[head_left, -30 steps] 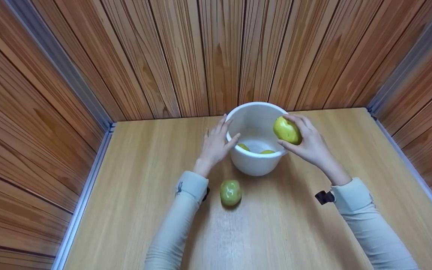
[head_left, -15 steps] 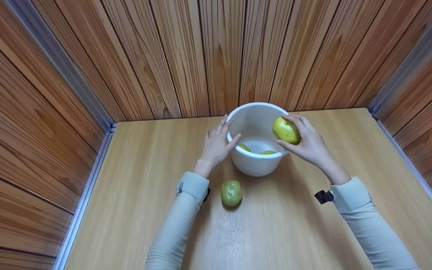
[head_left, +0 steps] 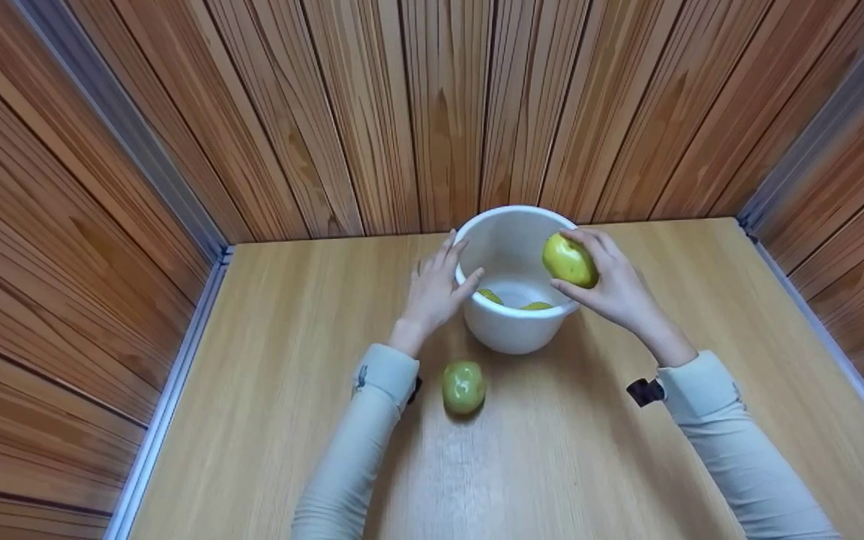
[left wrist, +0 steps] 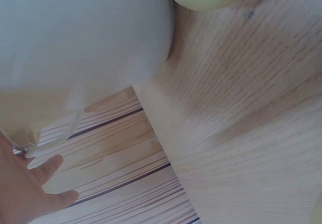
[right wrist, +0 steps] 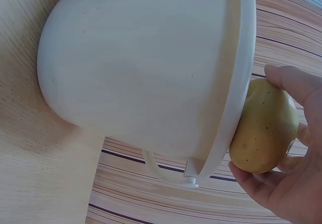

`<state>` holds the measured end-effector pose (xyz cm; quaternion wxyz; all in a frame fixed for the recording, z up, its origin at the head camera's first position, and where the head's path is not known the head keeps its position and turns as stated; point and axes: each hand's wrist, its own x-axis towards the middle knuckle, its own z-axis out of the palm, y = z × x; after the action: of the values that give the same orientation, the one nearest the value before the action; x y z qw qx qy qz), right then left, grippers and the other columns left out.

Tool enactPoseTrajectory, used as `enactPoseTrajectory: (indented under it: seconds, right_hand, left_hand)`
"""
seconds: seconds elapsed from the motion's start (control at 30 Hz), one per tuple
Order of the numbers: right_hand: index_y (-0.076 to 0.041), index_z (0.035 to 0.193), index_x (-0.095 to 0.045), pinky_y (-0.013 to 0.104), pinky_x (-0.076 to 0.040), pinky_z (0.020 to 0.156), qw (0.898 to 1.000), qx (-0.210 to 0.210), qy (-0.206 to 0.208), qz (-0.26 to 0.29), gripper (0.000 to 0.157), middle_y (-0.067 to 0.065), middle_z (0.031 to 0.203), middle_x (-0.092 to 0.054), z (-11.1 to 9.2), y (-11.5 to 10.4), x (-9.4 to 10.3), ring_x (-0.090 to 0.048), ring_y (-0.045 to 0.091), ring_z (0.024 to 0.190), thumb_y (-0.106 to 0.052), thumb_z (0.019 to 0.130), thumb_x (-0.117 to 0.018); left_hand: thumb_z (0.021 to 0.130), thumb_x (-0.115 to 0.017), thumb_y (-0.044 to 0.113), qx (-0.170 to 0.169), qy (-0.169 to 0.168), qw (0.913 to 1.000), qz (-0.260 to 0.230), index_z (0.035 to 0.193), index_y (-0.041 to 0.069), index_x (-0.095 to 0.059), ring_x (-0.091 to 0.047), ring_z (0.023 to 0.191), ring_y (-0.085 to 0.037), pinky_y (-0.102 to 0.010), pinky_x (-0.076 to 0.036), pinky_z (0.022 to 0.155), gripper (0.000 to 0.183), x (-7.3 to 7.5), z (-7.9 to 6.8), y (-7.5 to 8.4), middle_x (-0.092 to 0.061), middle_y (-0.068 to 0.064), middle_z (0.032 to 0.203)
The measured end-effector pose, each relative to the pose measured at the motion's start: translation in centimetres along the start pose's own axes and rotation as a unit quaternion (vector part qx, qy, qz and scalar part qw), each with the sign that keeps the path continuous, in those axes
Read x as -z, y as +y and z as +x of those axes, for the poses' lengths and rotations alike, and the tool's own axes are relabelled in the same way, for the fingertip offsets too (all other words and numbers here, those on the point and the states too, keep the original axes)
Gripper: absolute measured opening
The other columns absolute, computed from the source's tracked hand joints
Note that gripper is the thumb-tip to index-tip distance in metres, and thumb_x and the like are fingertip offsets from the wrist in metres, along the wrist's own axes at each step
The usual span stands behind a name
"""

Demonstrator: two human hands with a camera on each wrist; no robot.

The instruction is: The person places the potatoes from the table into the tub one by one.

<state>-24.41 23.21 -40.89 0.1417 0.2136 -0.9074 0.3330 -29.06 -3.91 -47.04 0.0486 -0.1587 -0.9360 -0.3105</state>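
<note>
A white plastic bucket stands upright on the table. My right hand grips a yellow-green oval fruit over the bucket's right rim, thumb in front and fingers behind. The right wrist view shows small dark specks on this fruit, held right at the rim. My left hand lies at the bucket's left rim with fingers spread and fairly straight. Two yellow fruits partly show inside at the bottom, the rest hidden by the front wall. A glossy green fruit lies on the table in front of the bucket.
The light wooden table meets a plank wall just behind the bucket. Side walls with metal edge strips flank it. A thin bucket handle hangs along the bucket's far side.
My right hand has shifted very slightly left with the fruit, staying over the rim. The left hand, bucket and green fruit look almost unmoved.
</note>
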Motion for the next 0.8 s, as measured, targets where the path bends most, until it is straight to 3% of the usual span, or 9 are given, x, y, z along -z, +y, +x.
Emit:
enactPoseTrajectory:
  seconds: [0.17,0.8]
  right_hand:
    - [-0.015,0.136,-0.044,0.053,-0.044,0.088,1.000,0.014,0.004,0.007,0.069,0.014,0.132,-0.042,0.15,0.02,-0.24,-0.047,0.032,0.115,-0.024,0.076,-0.077]
    - [-0.018,0.137,-0.042,0.053,-0.044,0.090,1.000,0.007,-0.007,0.016,0.070,0.013,0.133,-0.040,0.40,0.13,-0.62,-0.046,0.031,0.117,-0.025,0.076,-0.076]
  left_hand:
    - [0.091,-0.040,0.055,-0.015,0.010,0.9998,0.000,0.147,0.025,-0.026,-0.023,0.140,-0.025,-0.060,-0.007,0.110,0.065,0.02,-0.06,-0.14,-0.014,0.001,0.156]
    - [0.090,-0.034,0.064,0.003,0.001,1.0000,-0.001,0.148,0.031,-0.021,-0.019,0.141,-0.022,-0.058,-0.007,0.111,0.068,-0.15,-0.08,-0.02,-0.005,0.011,0.156]
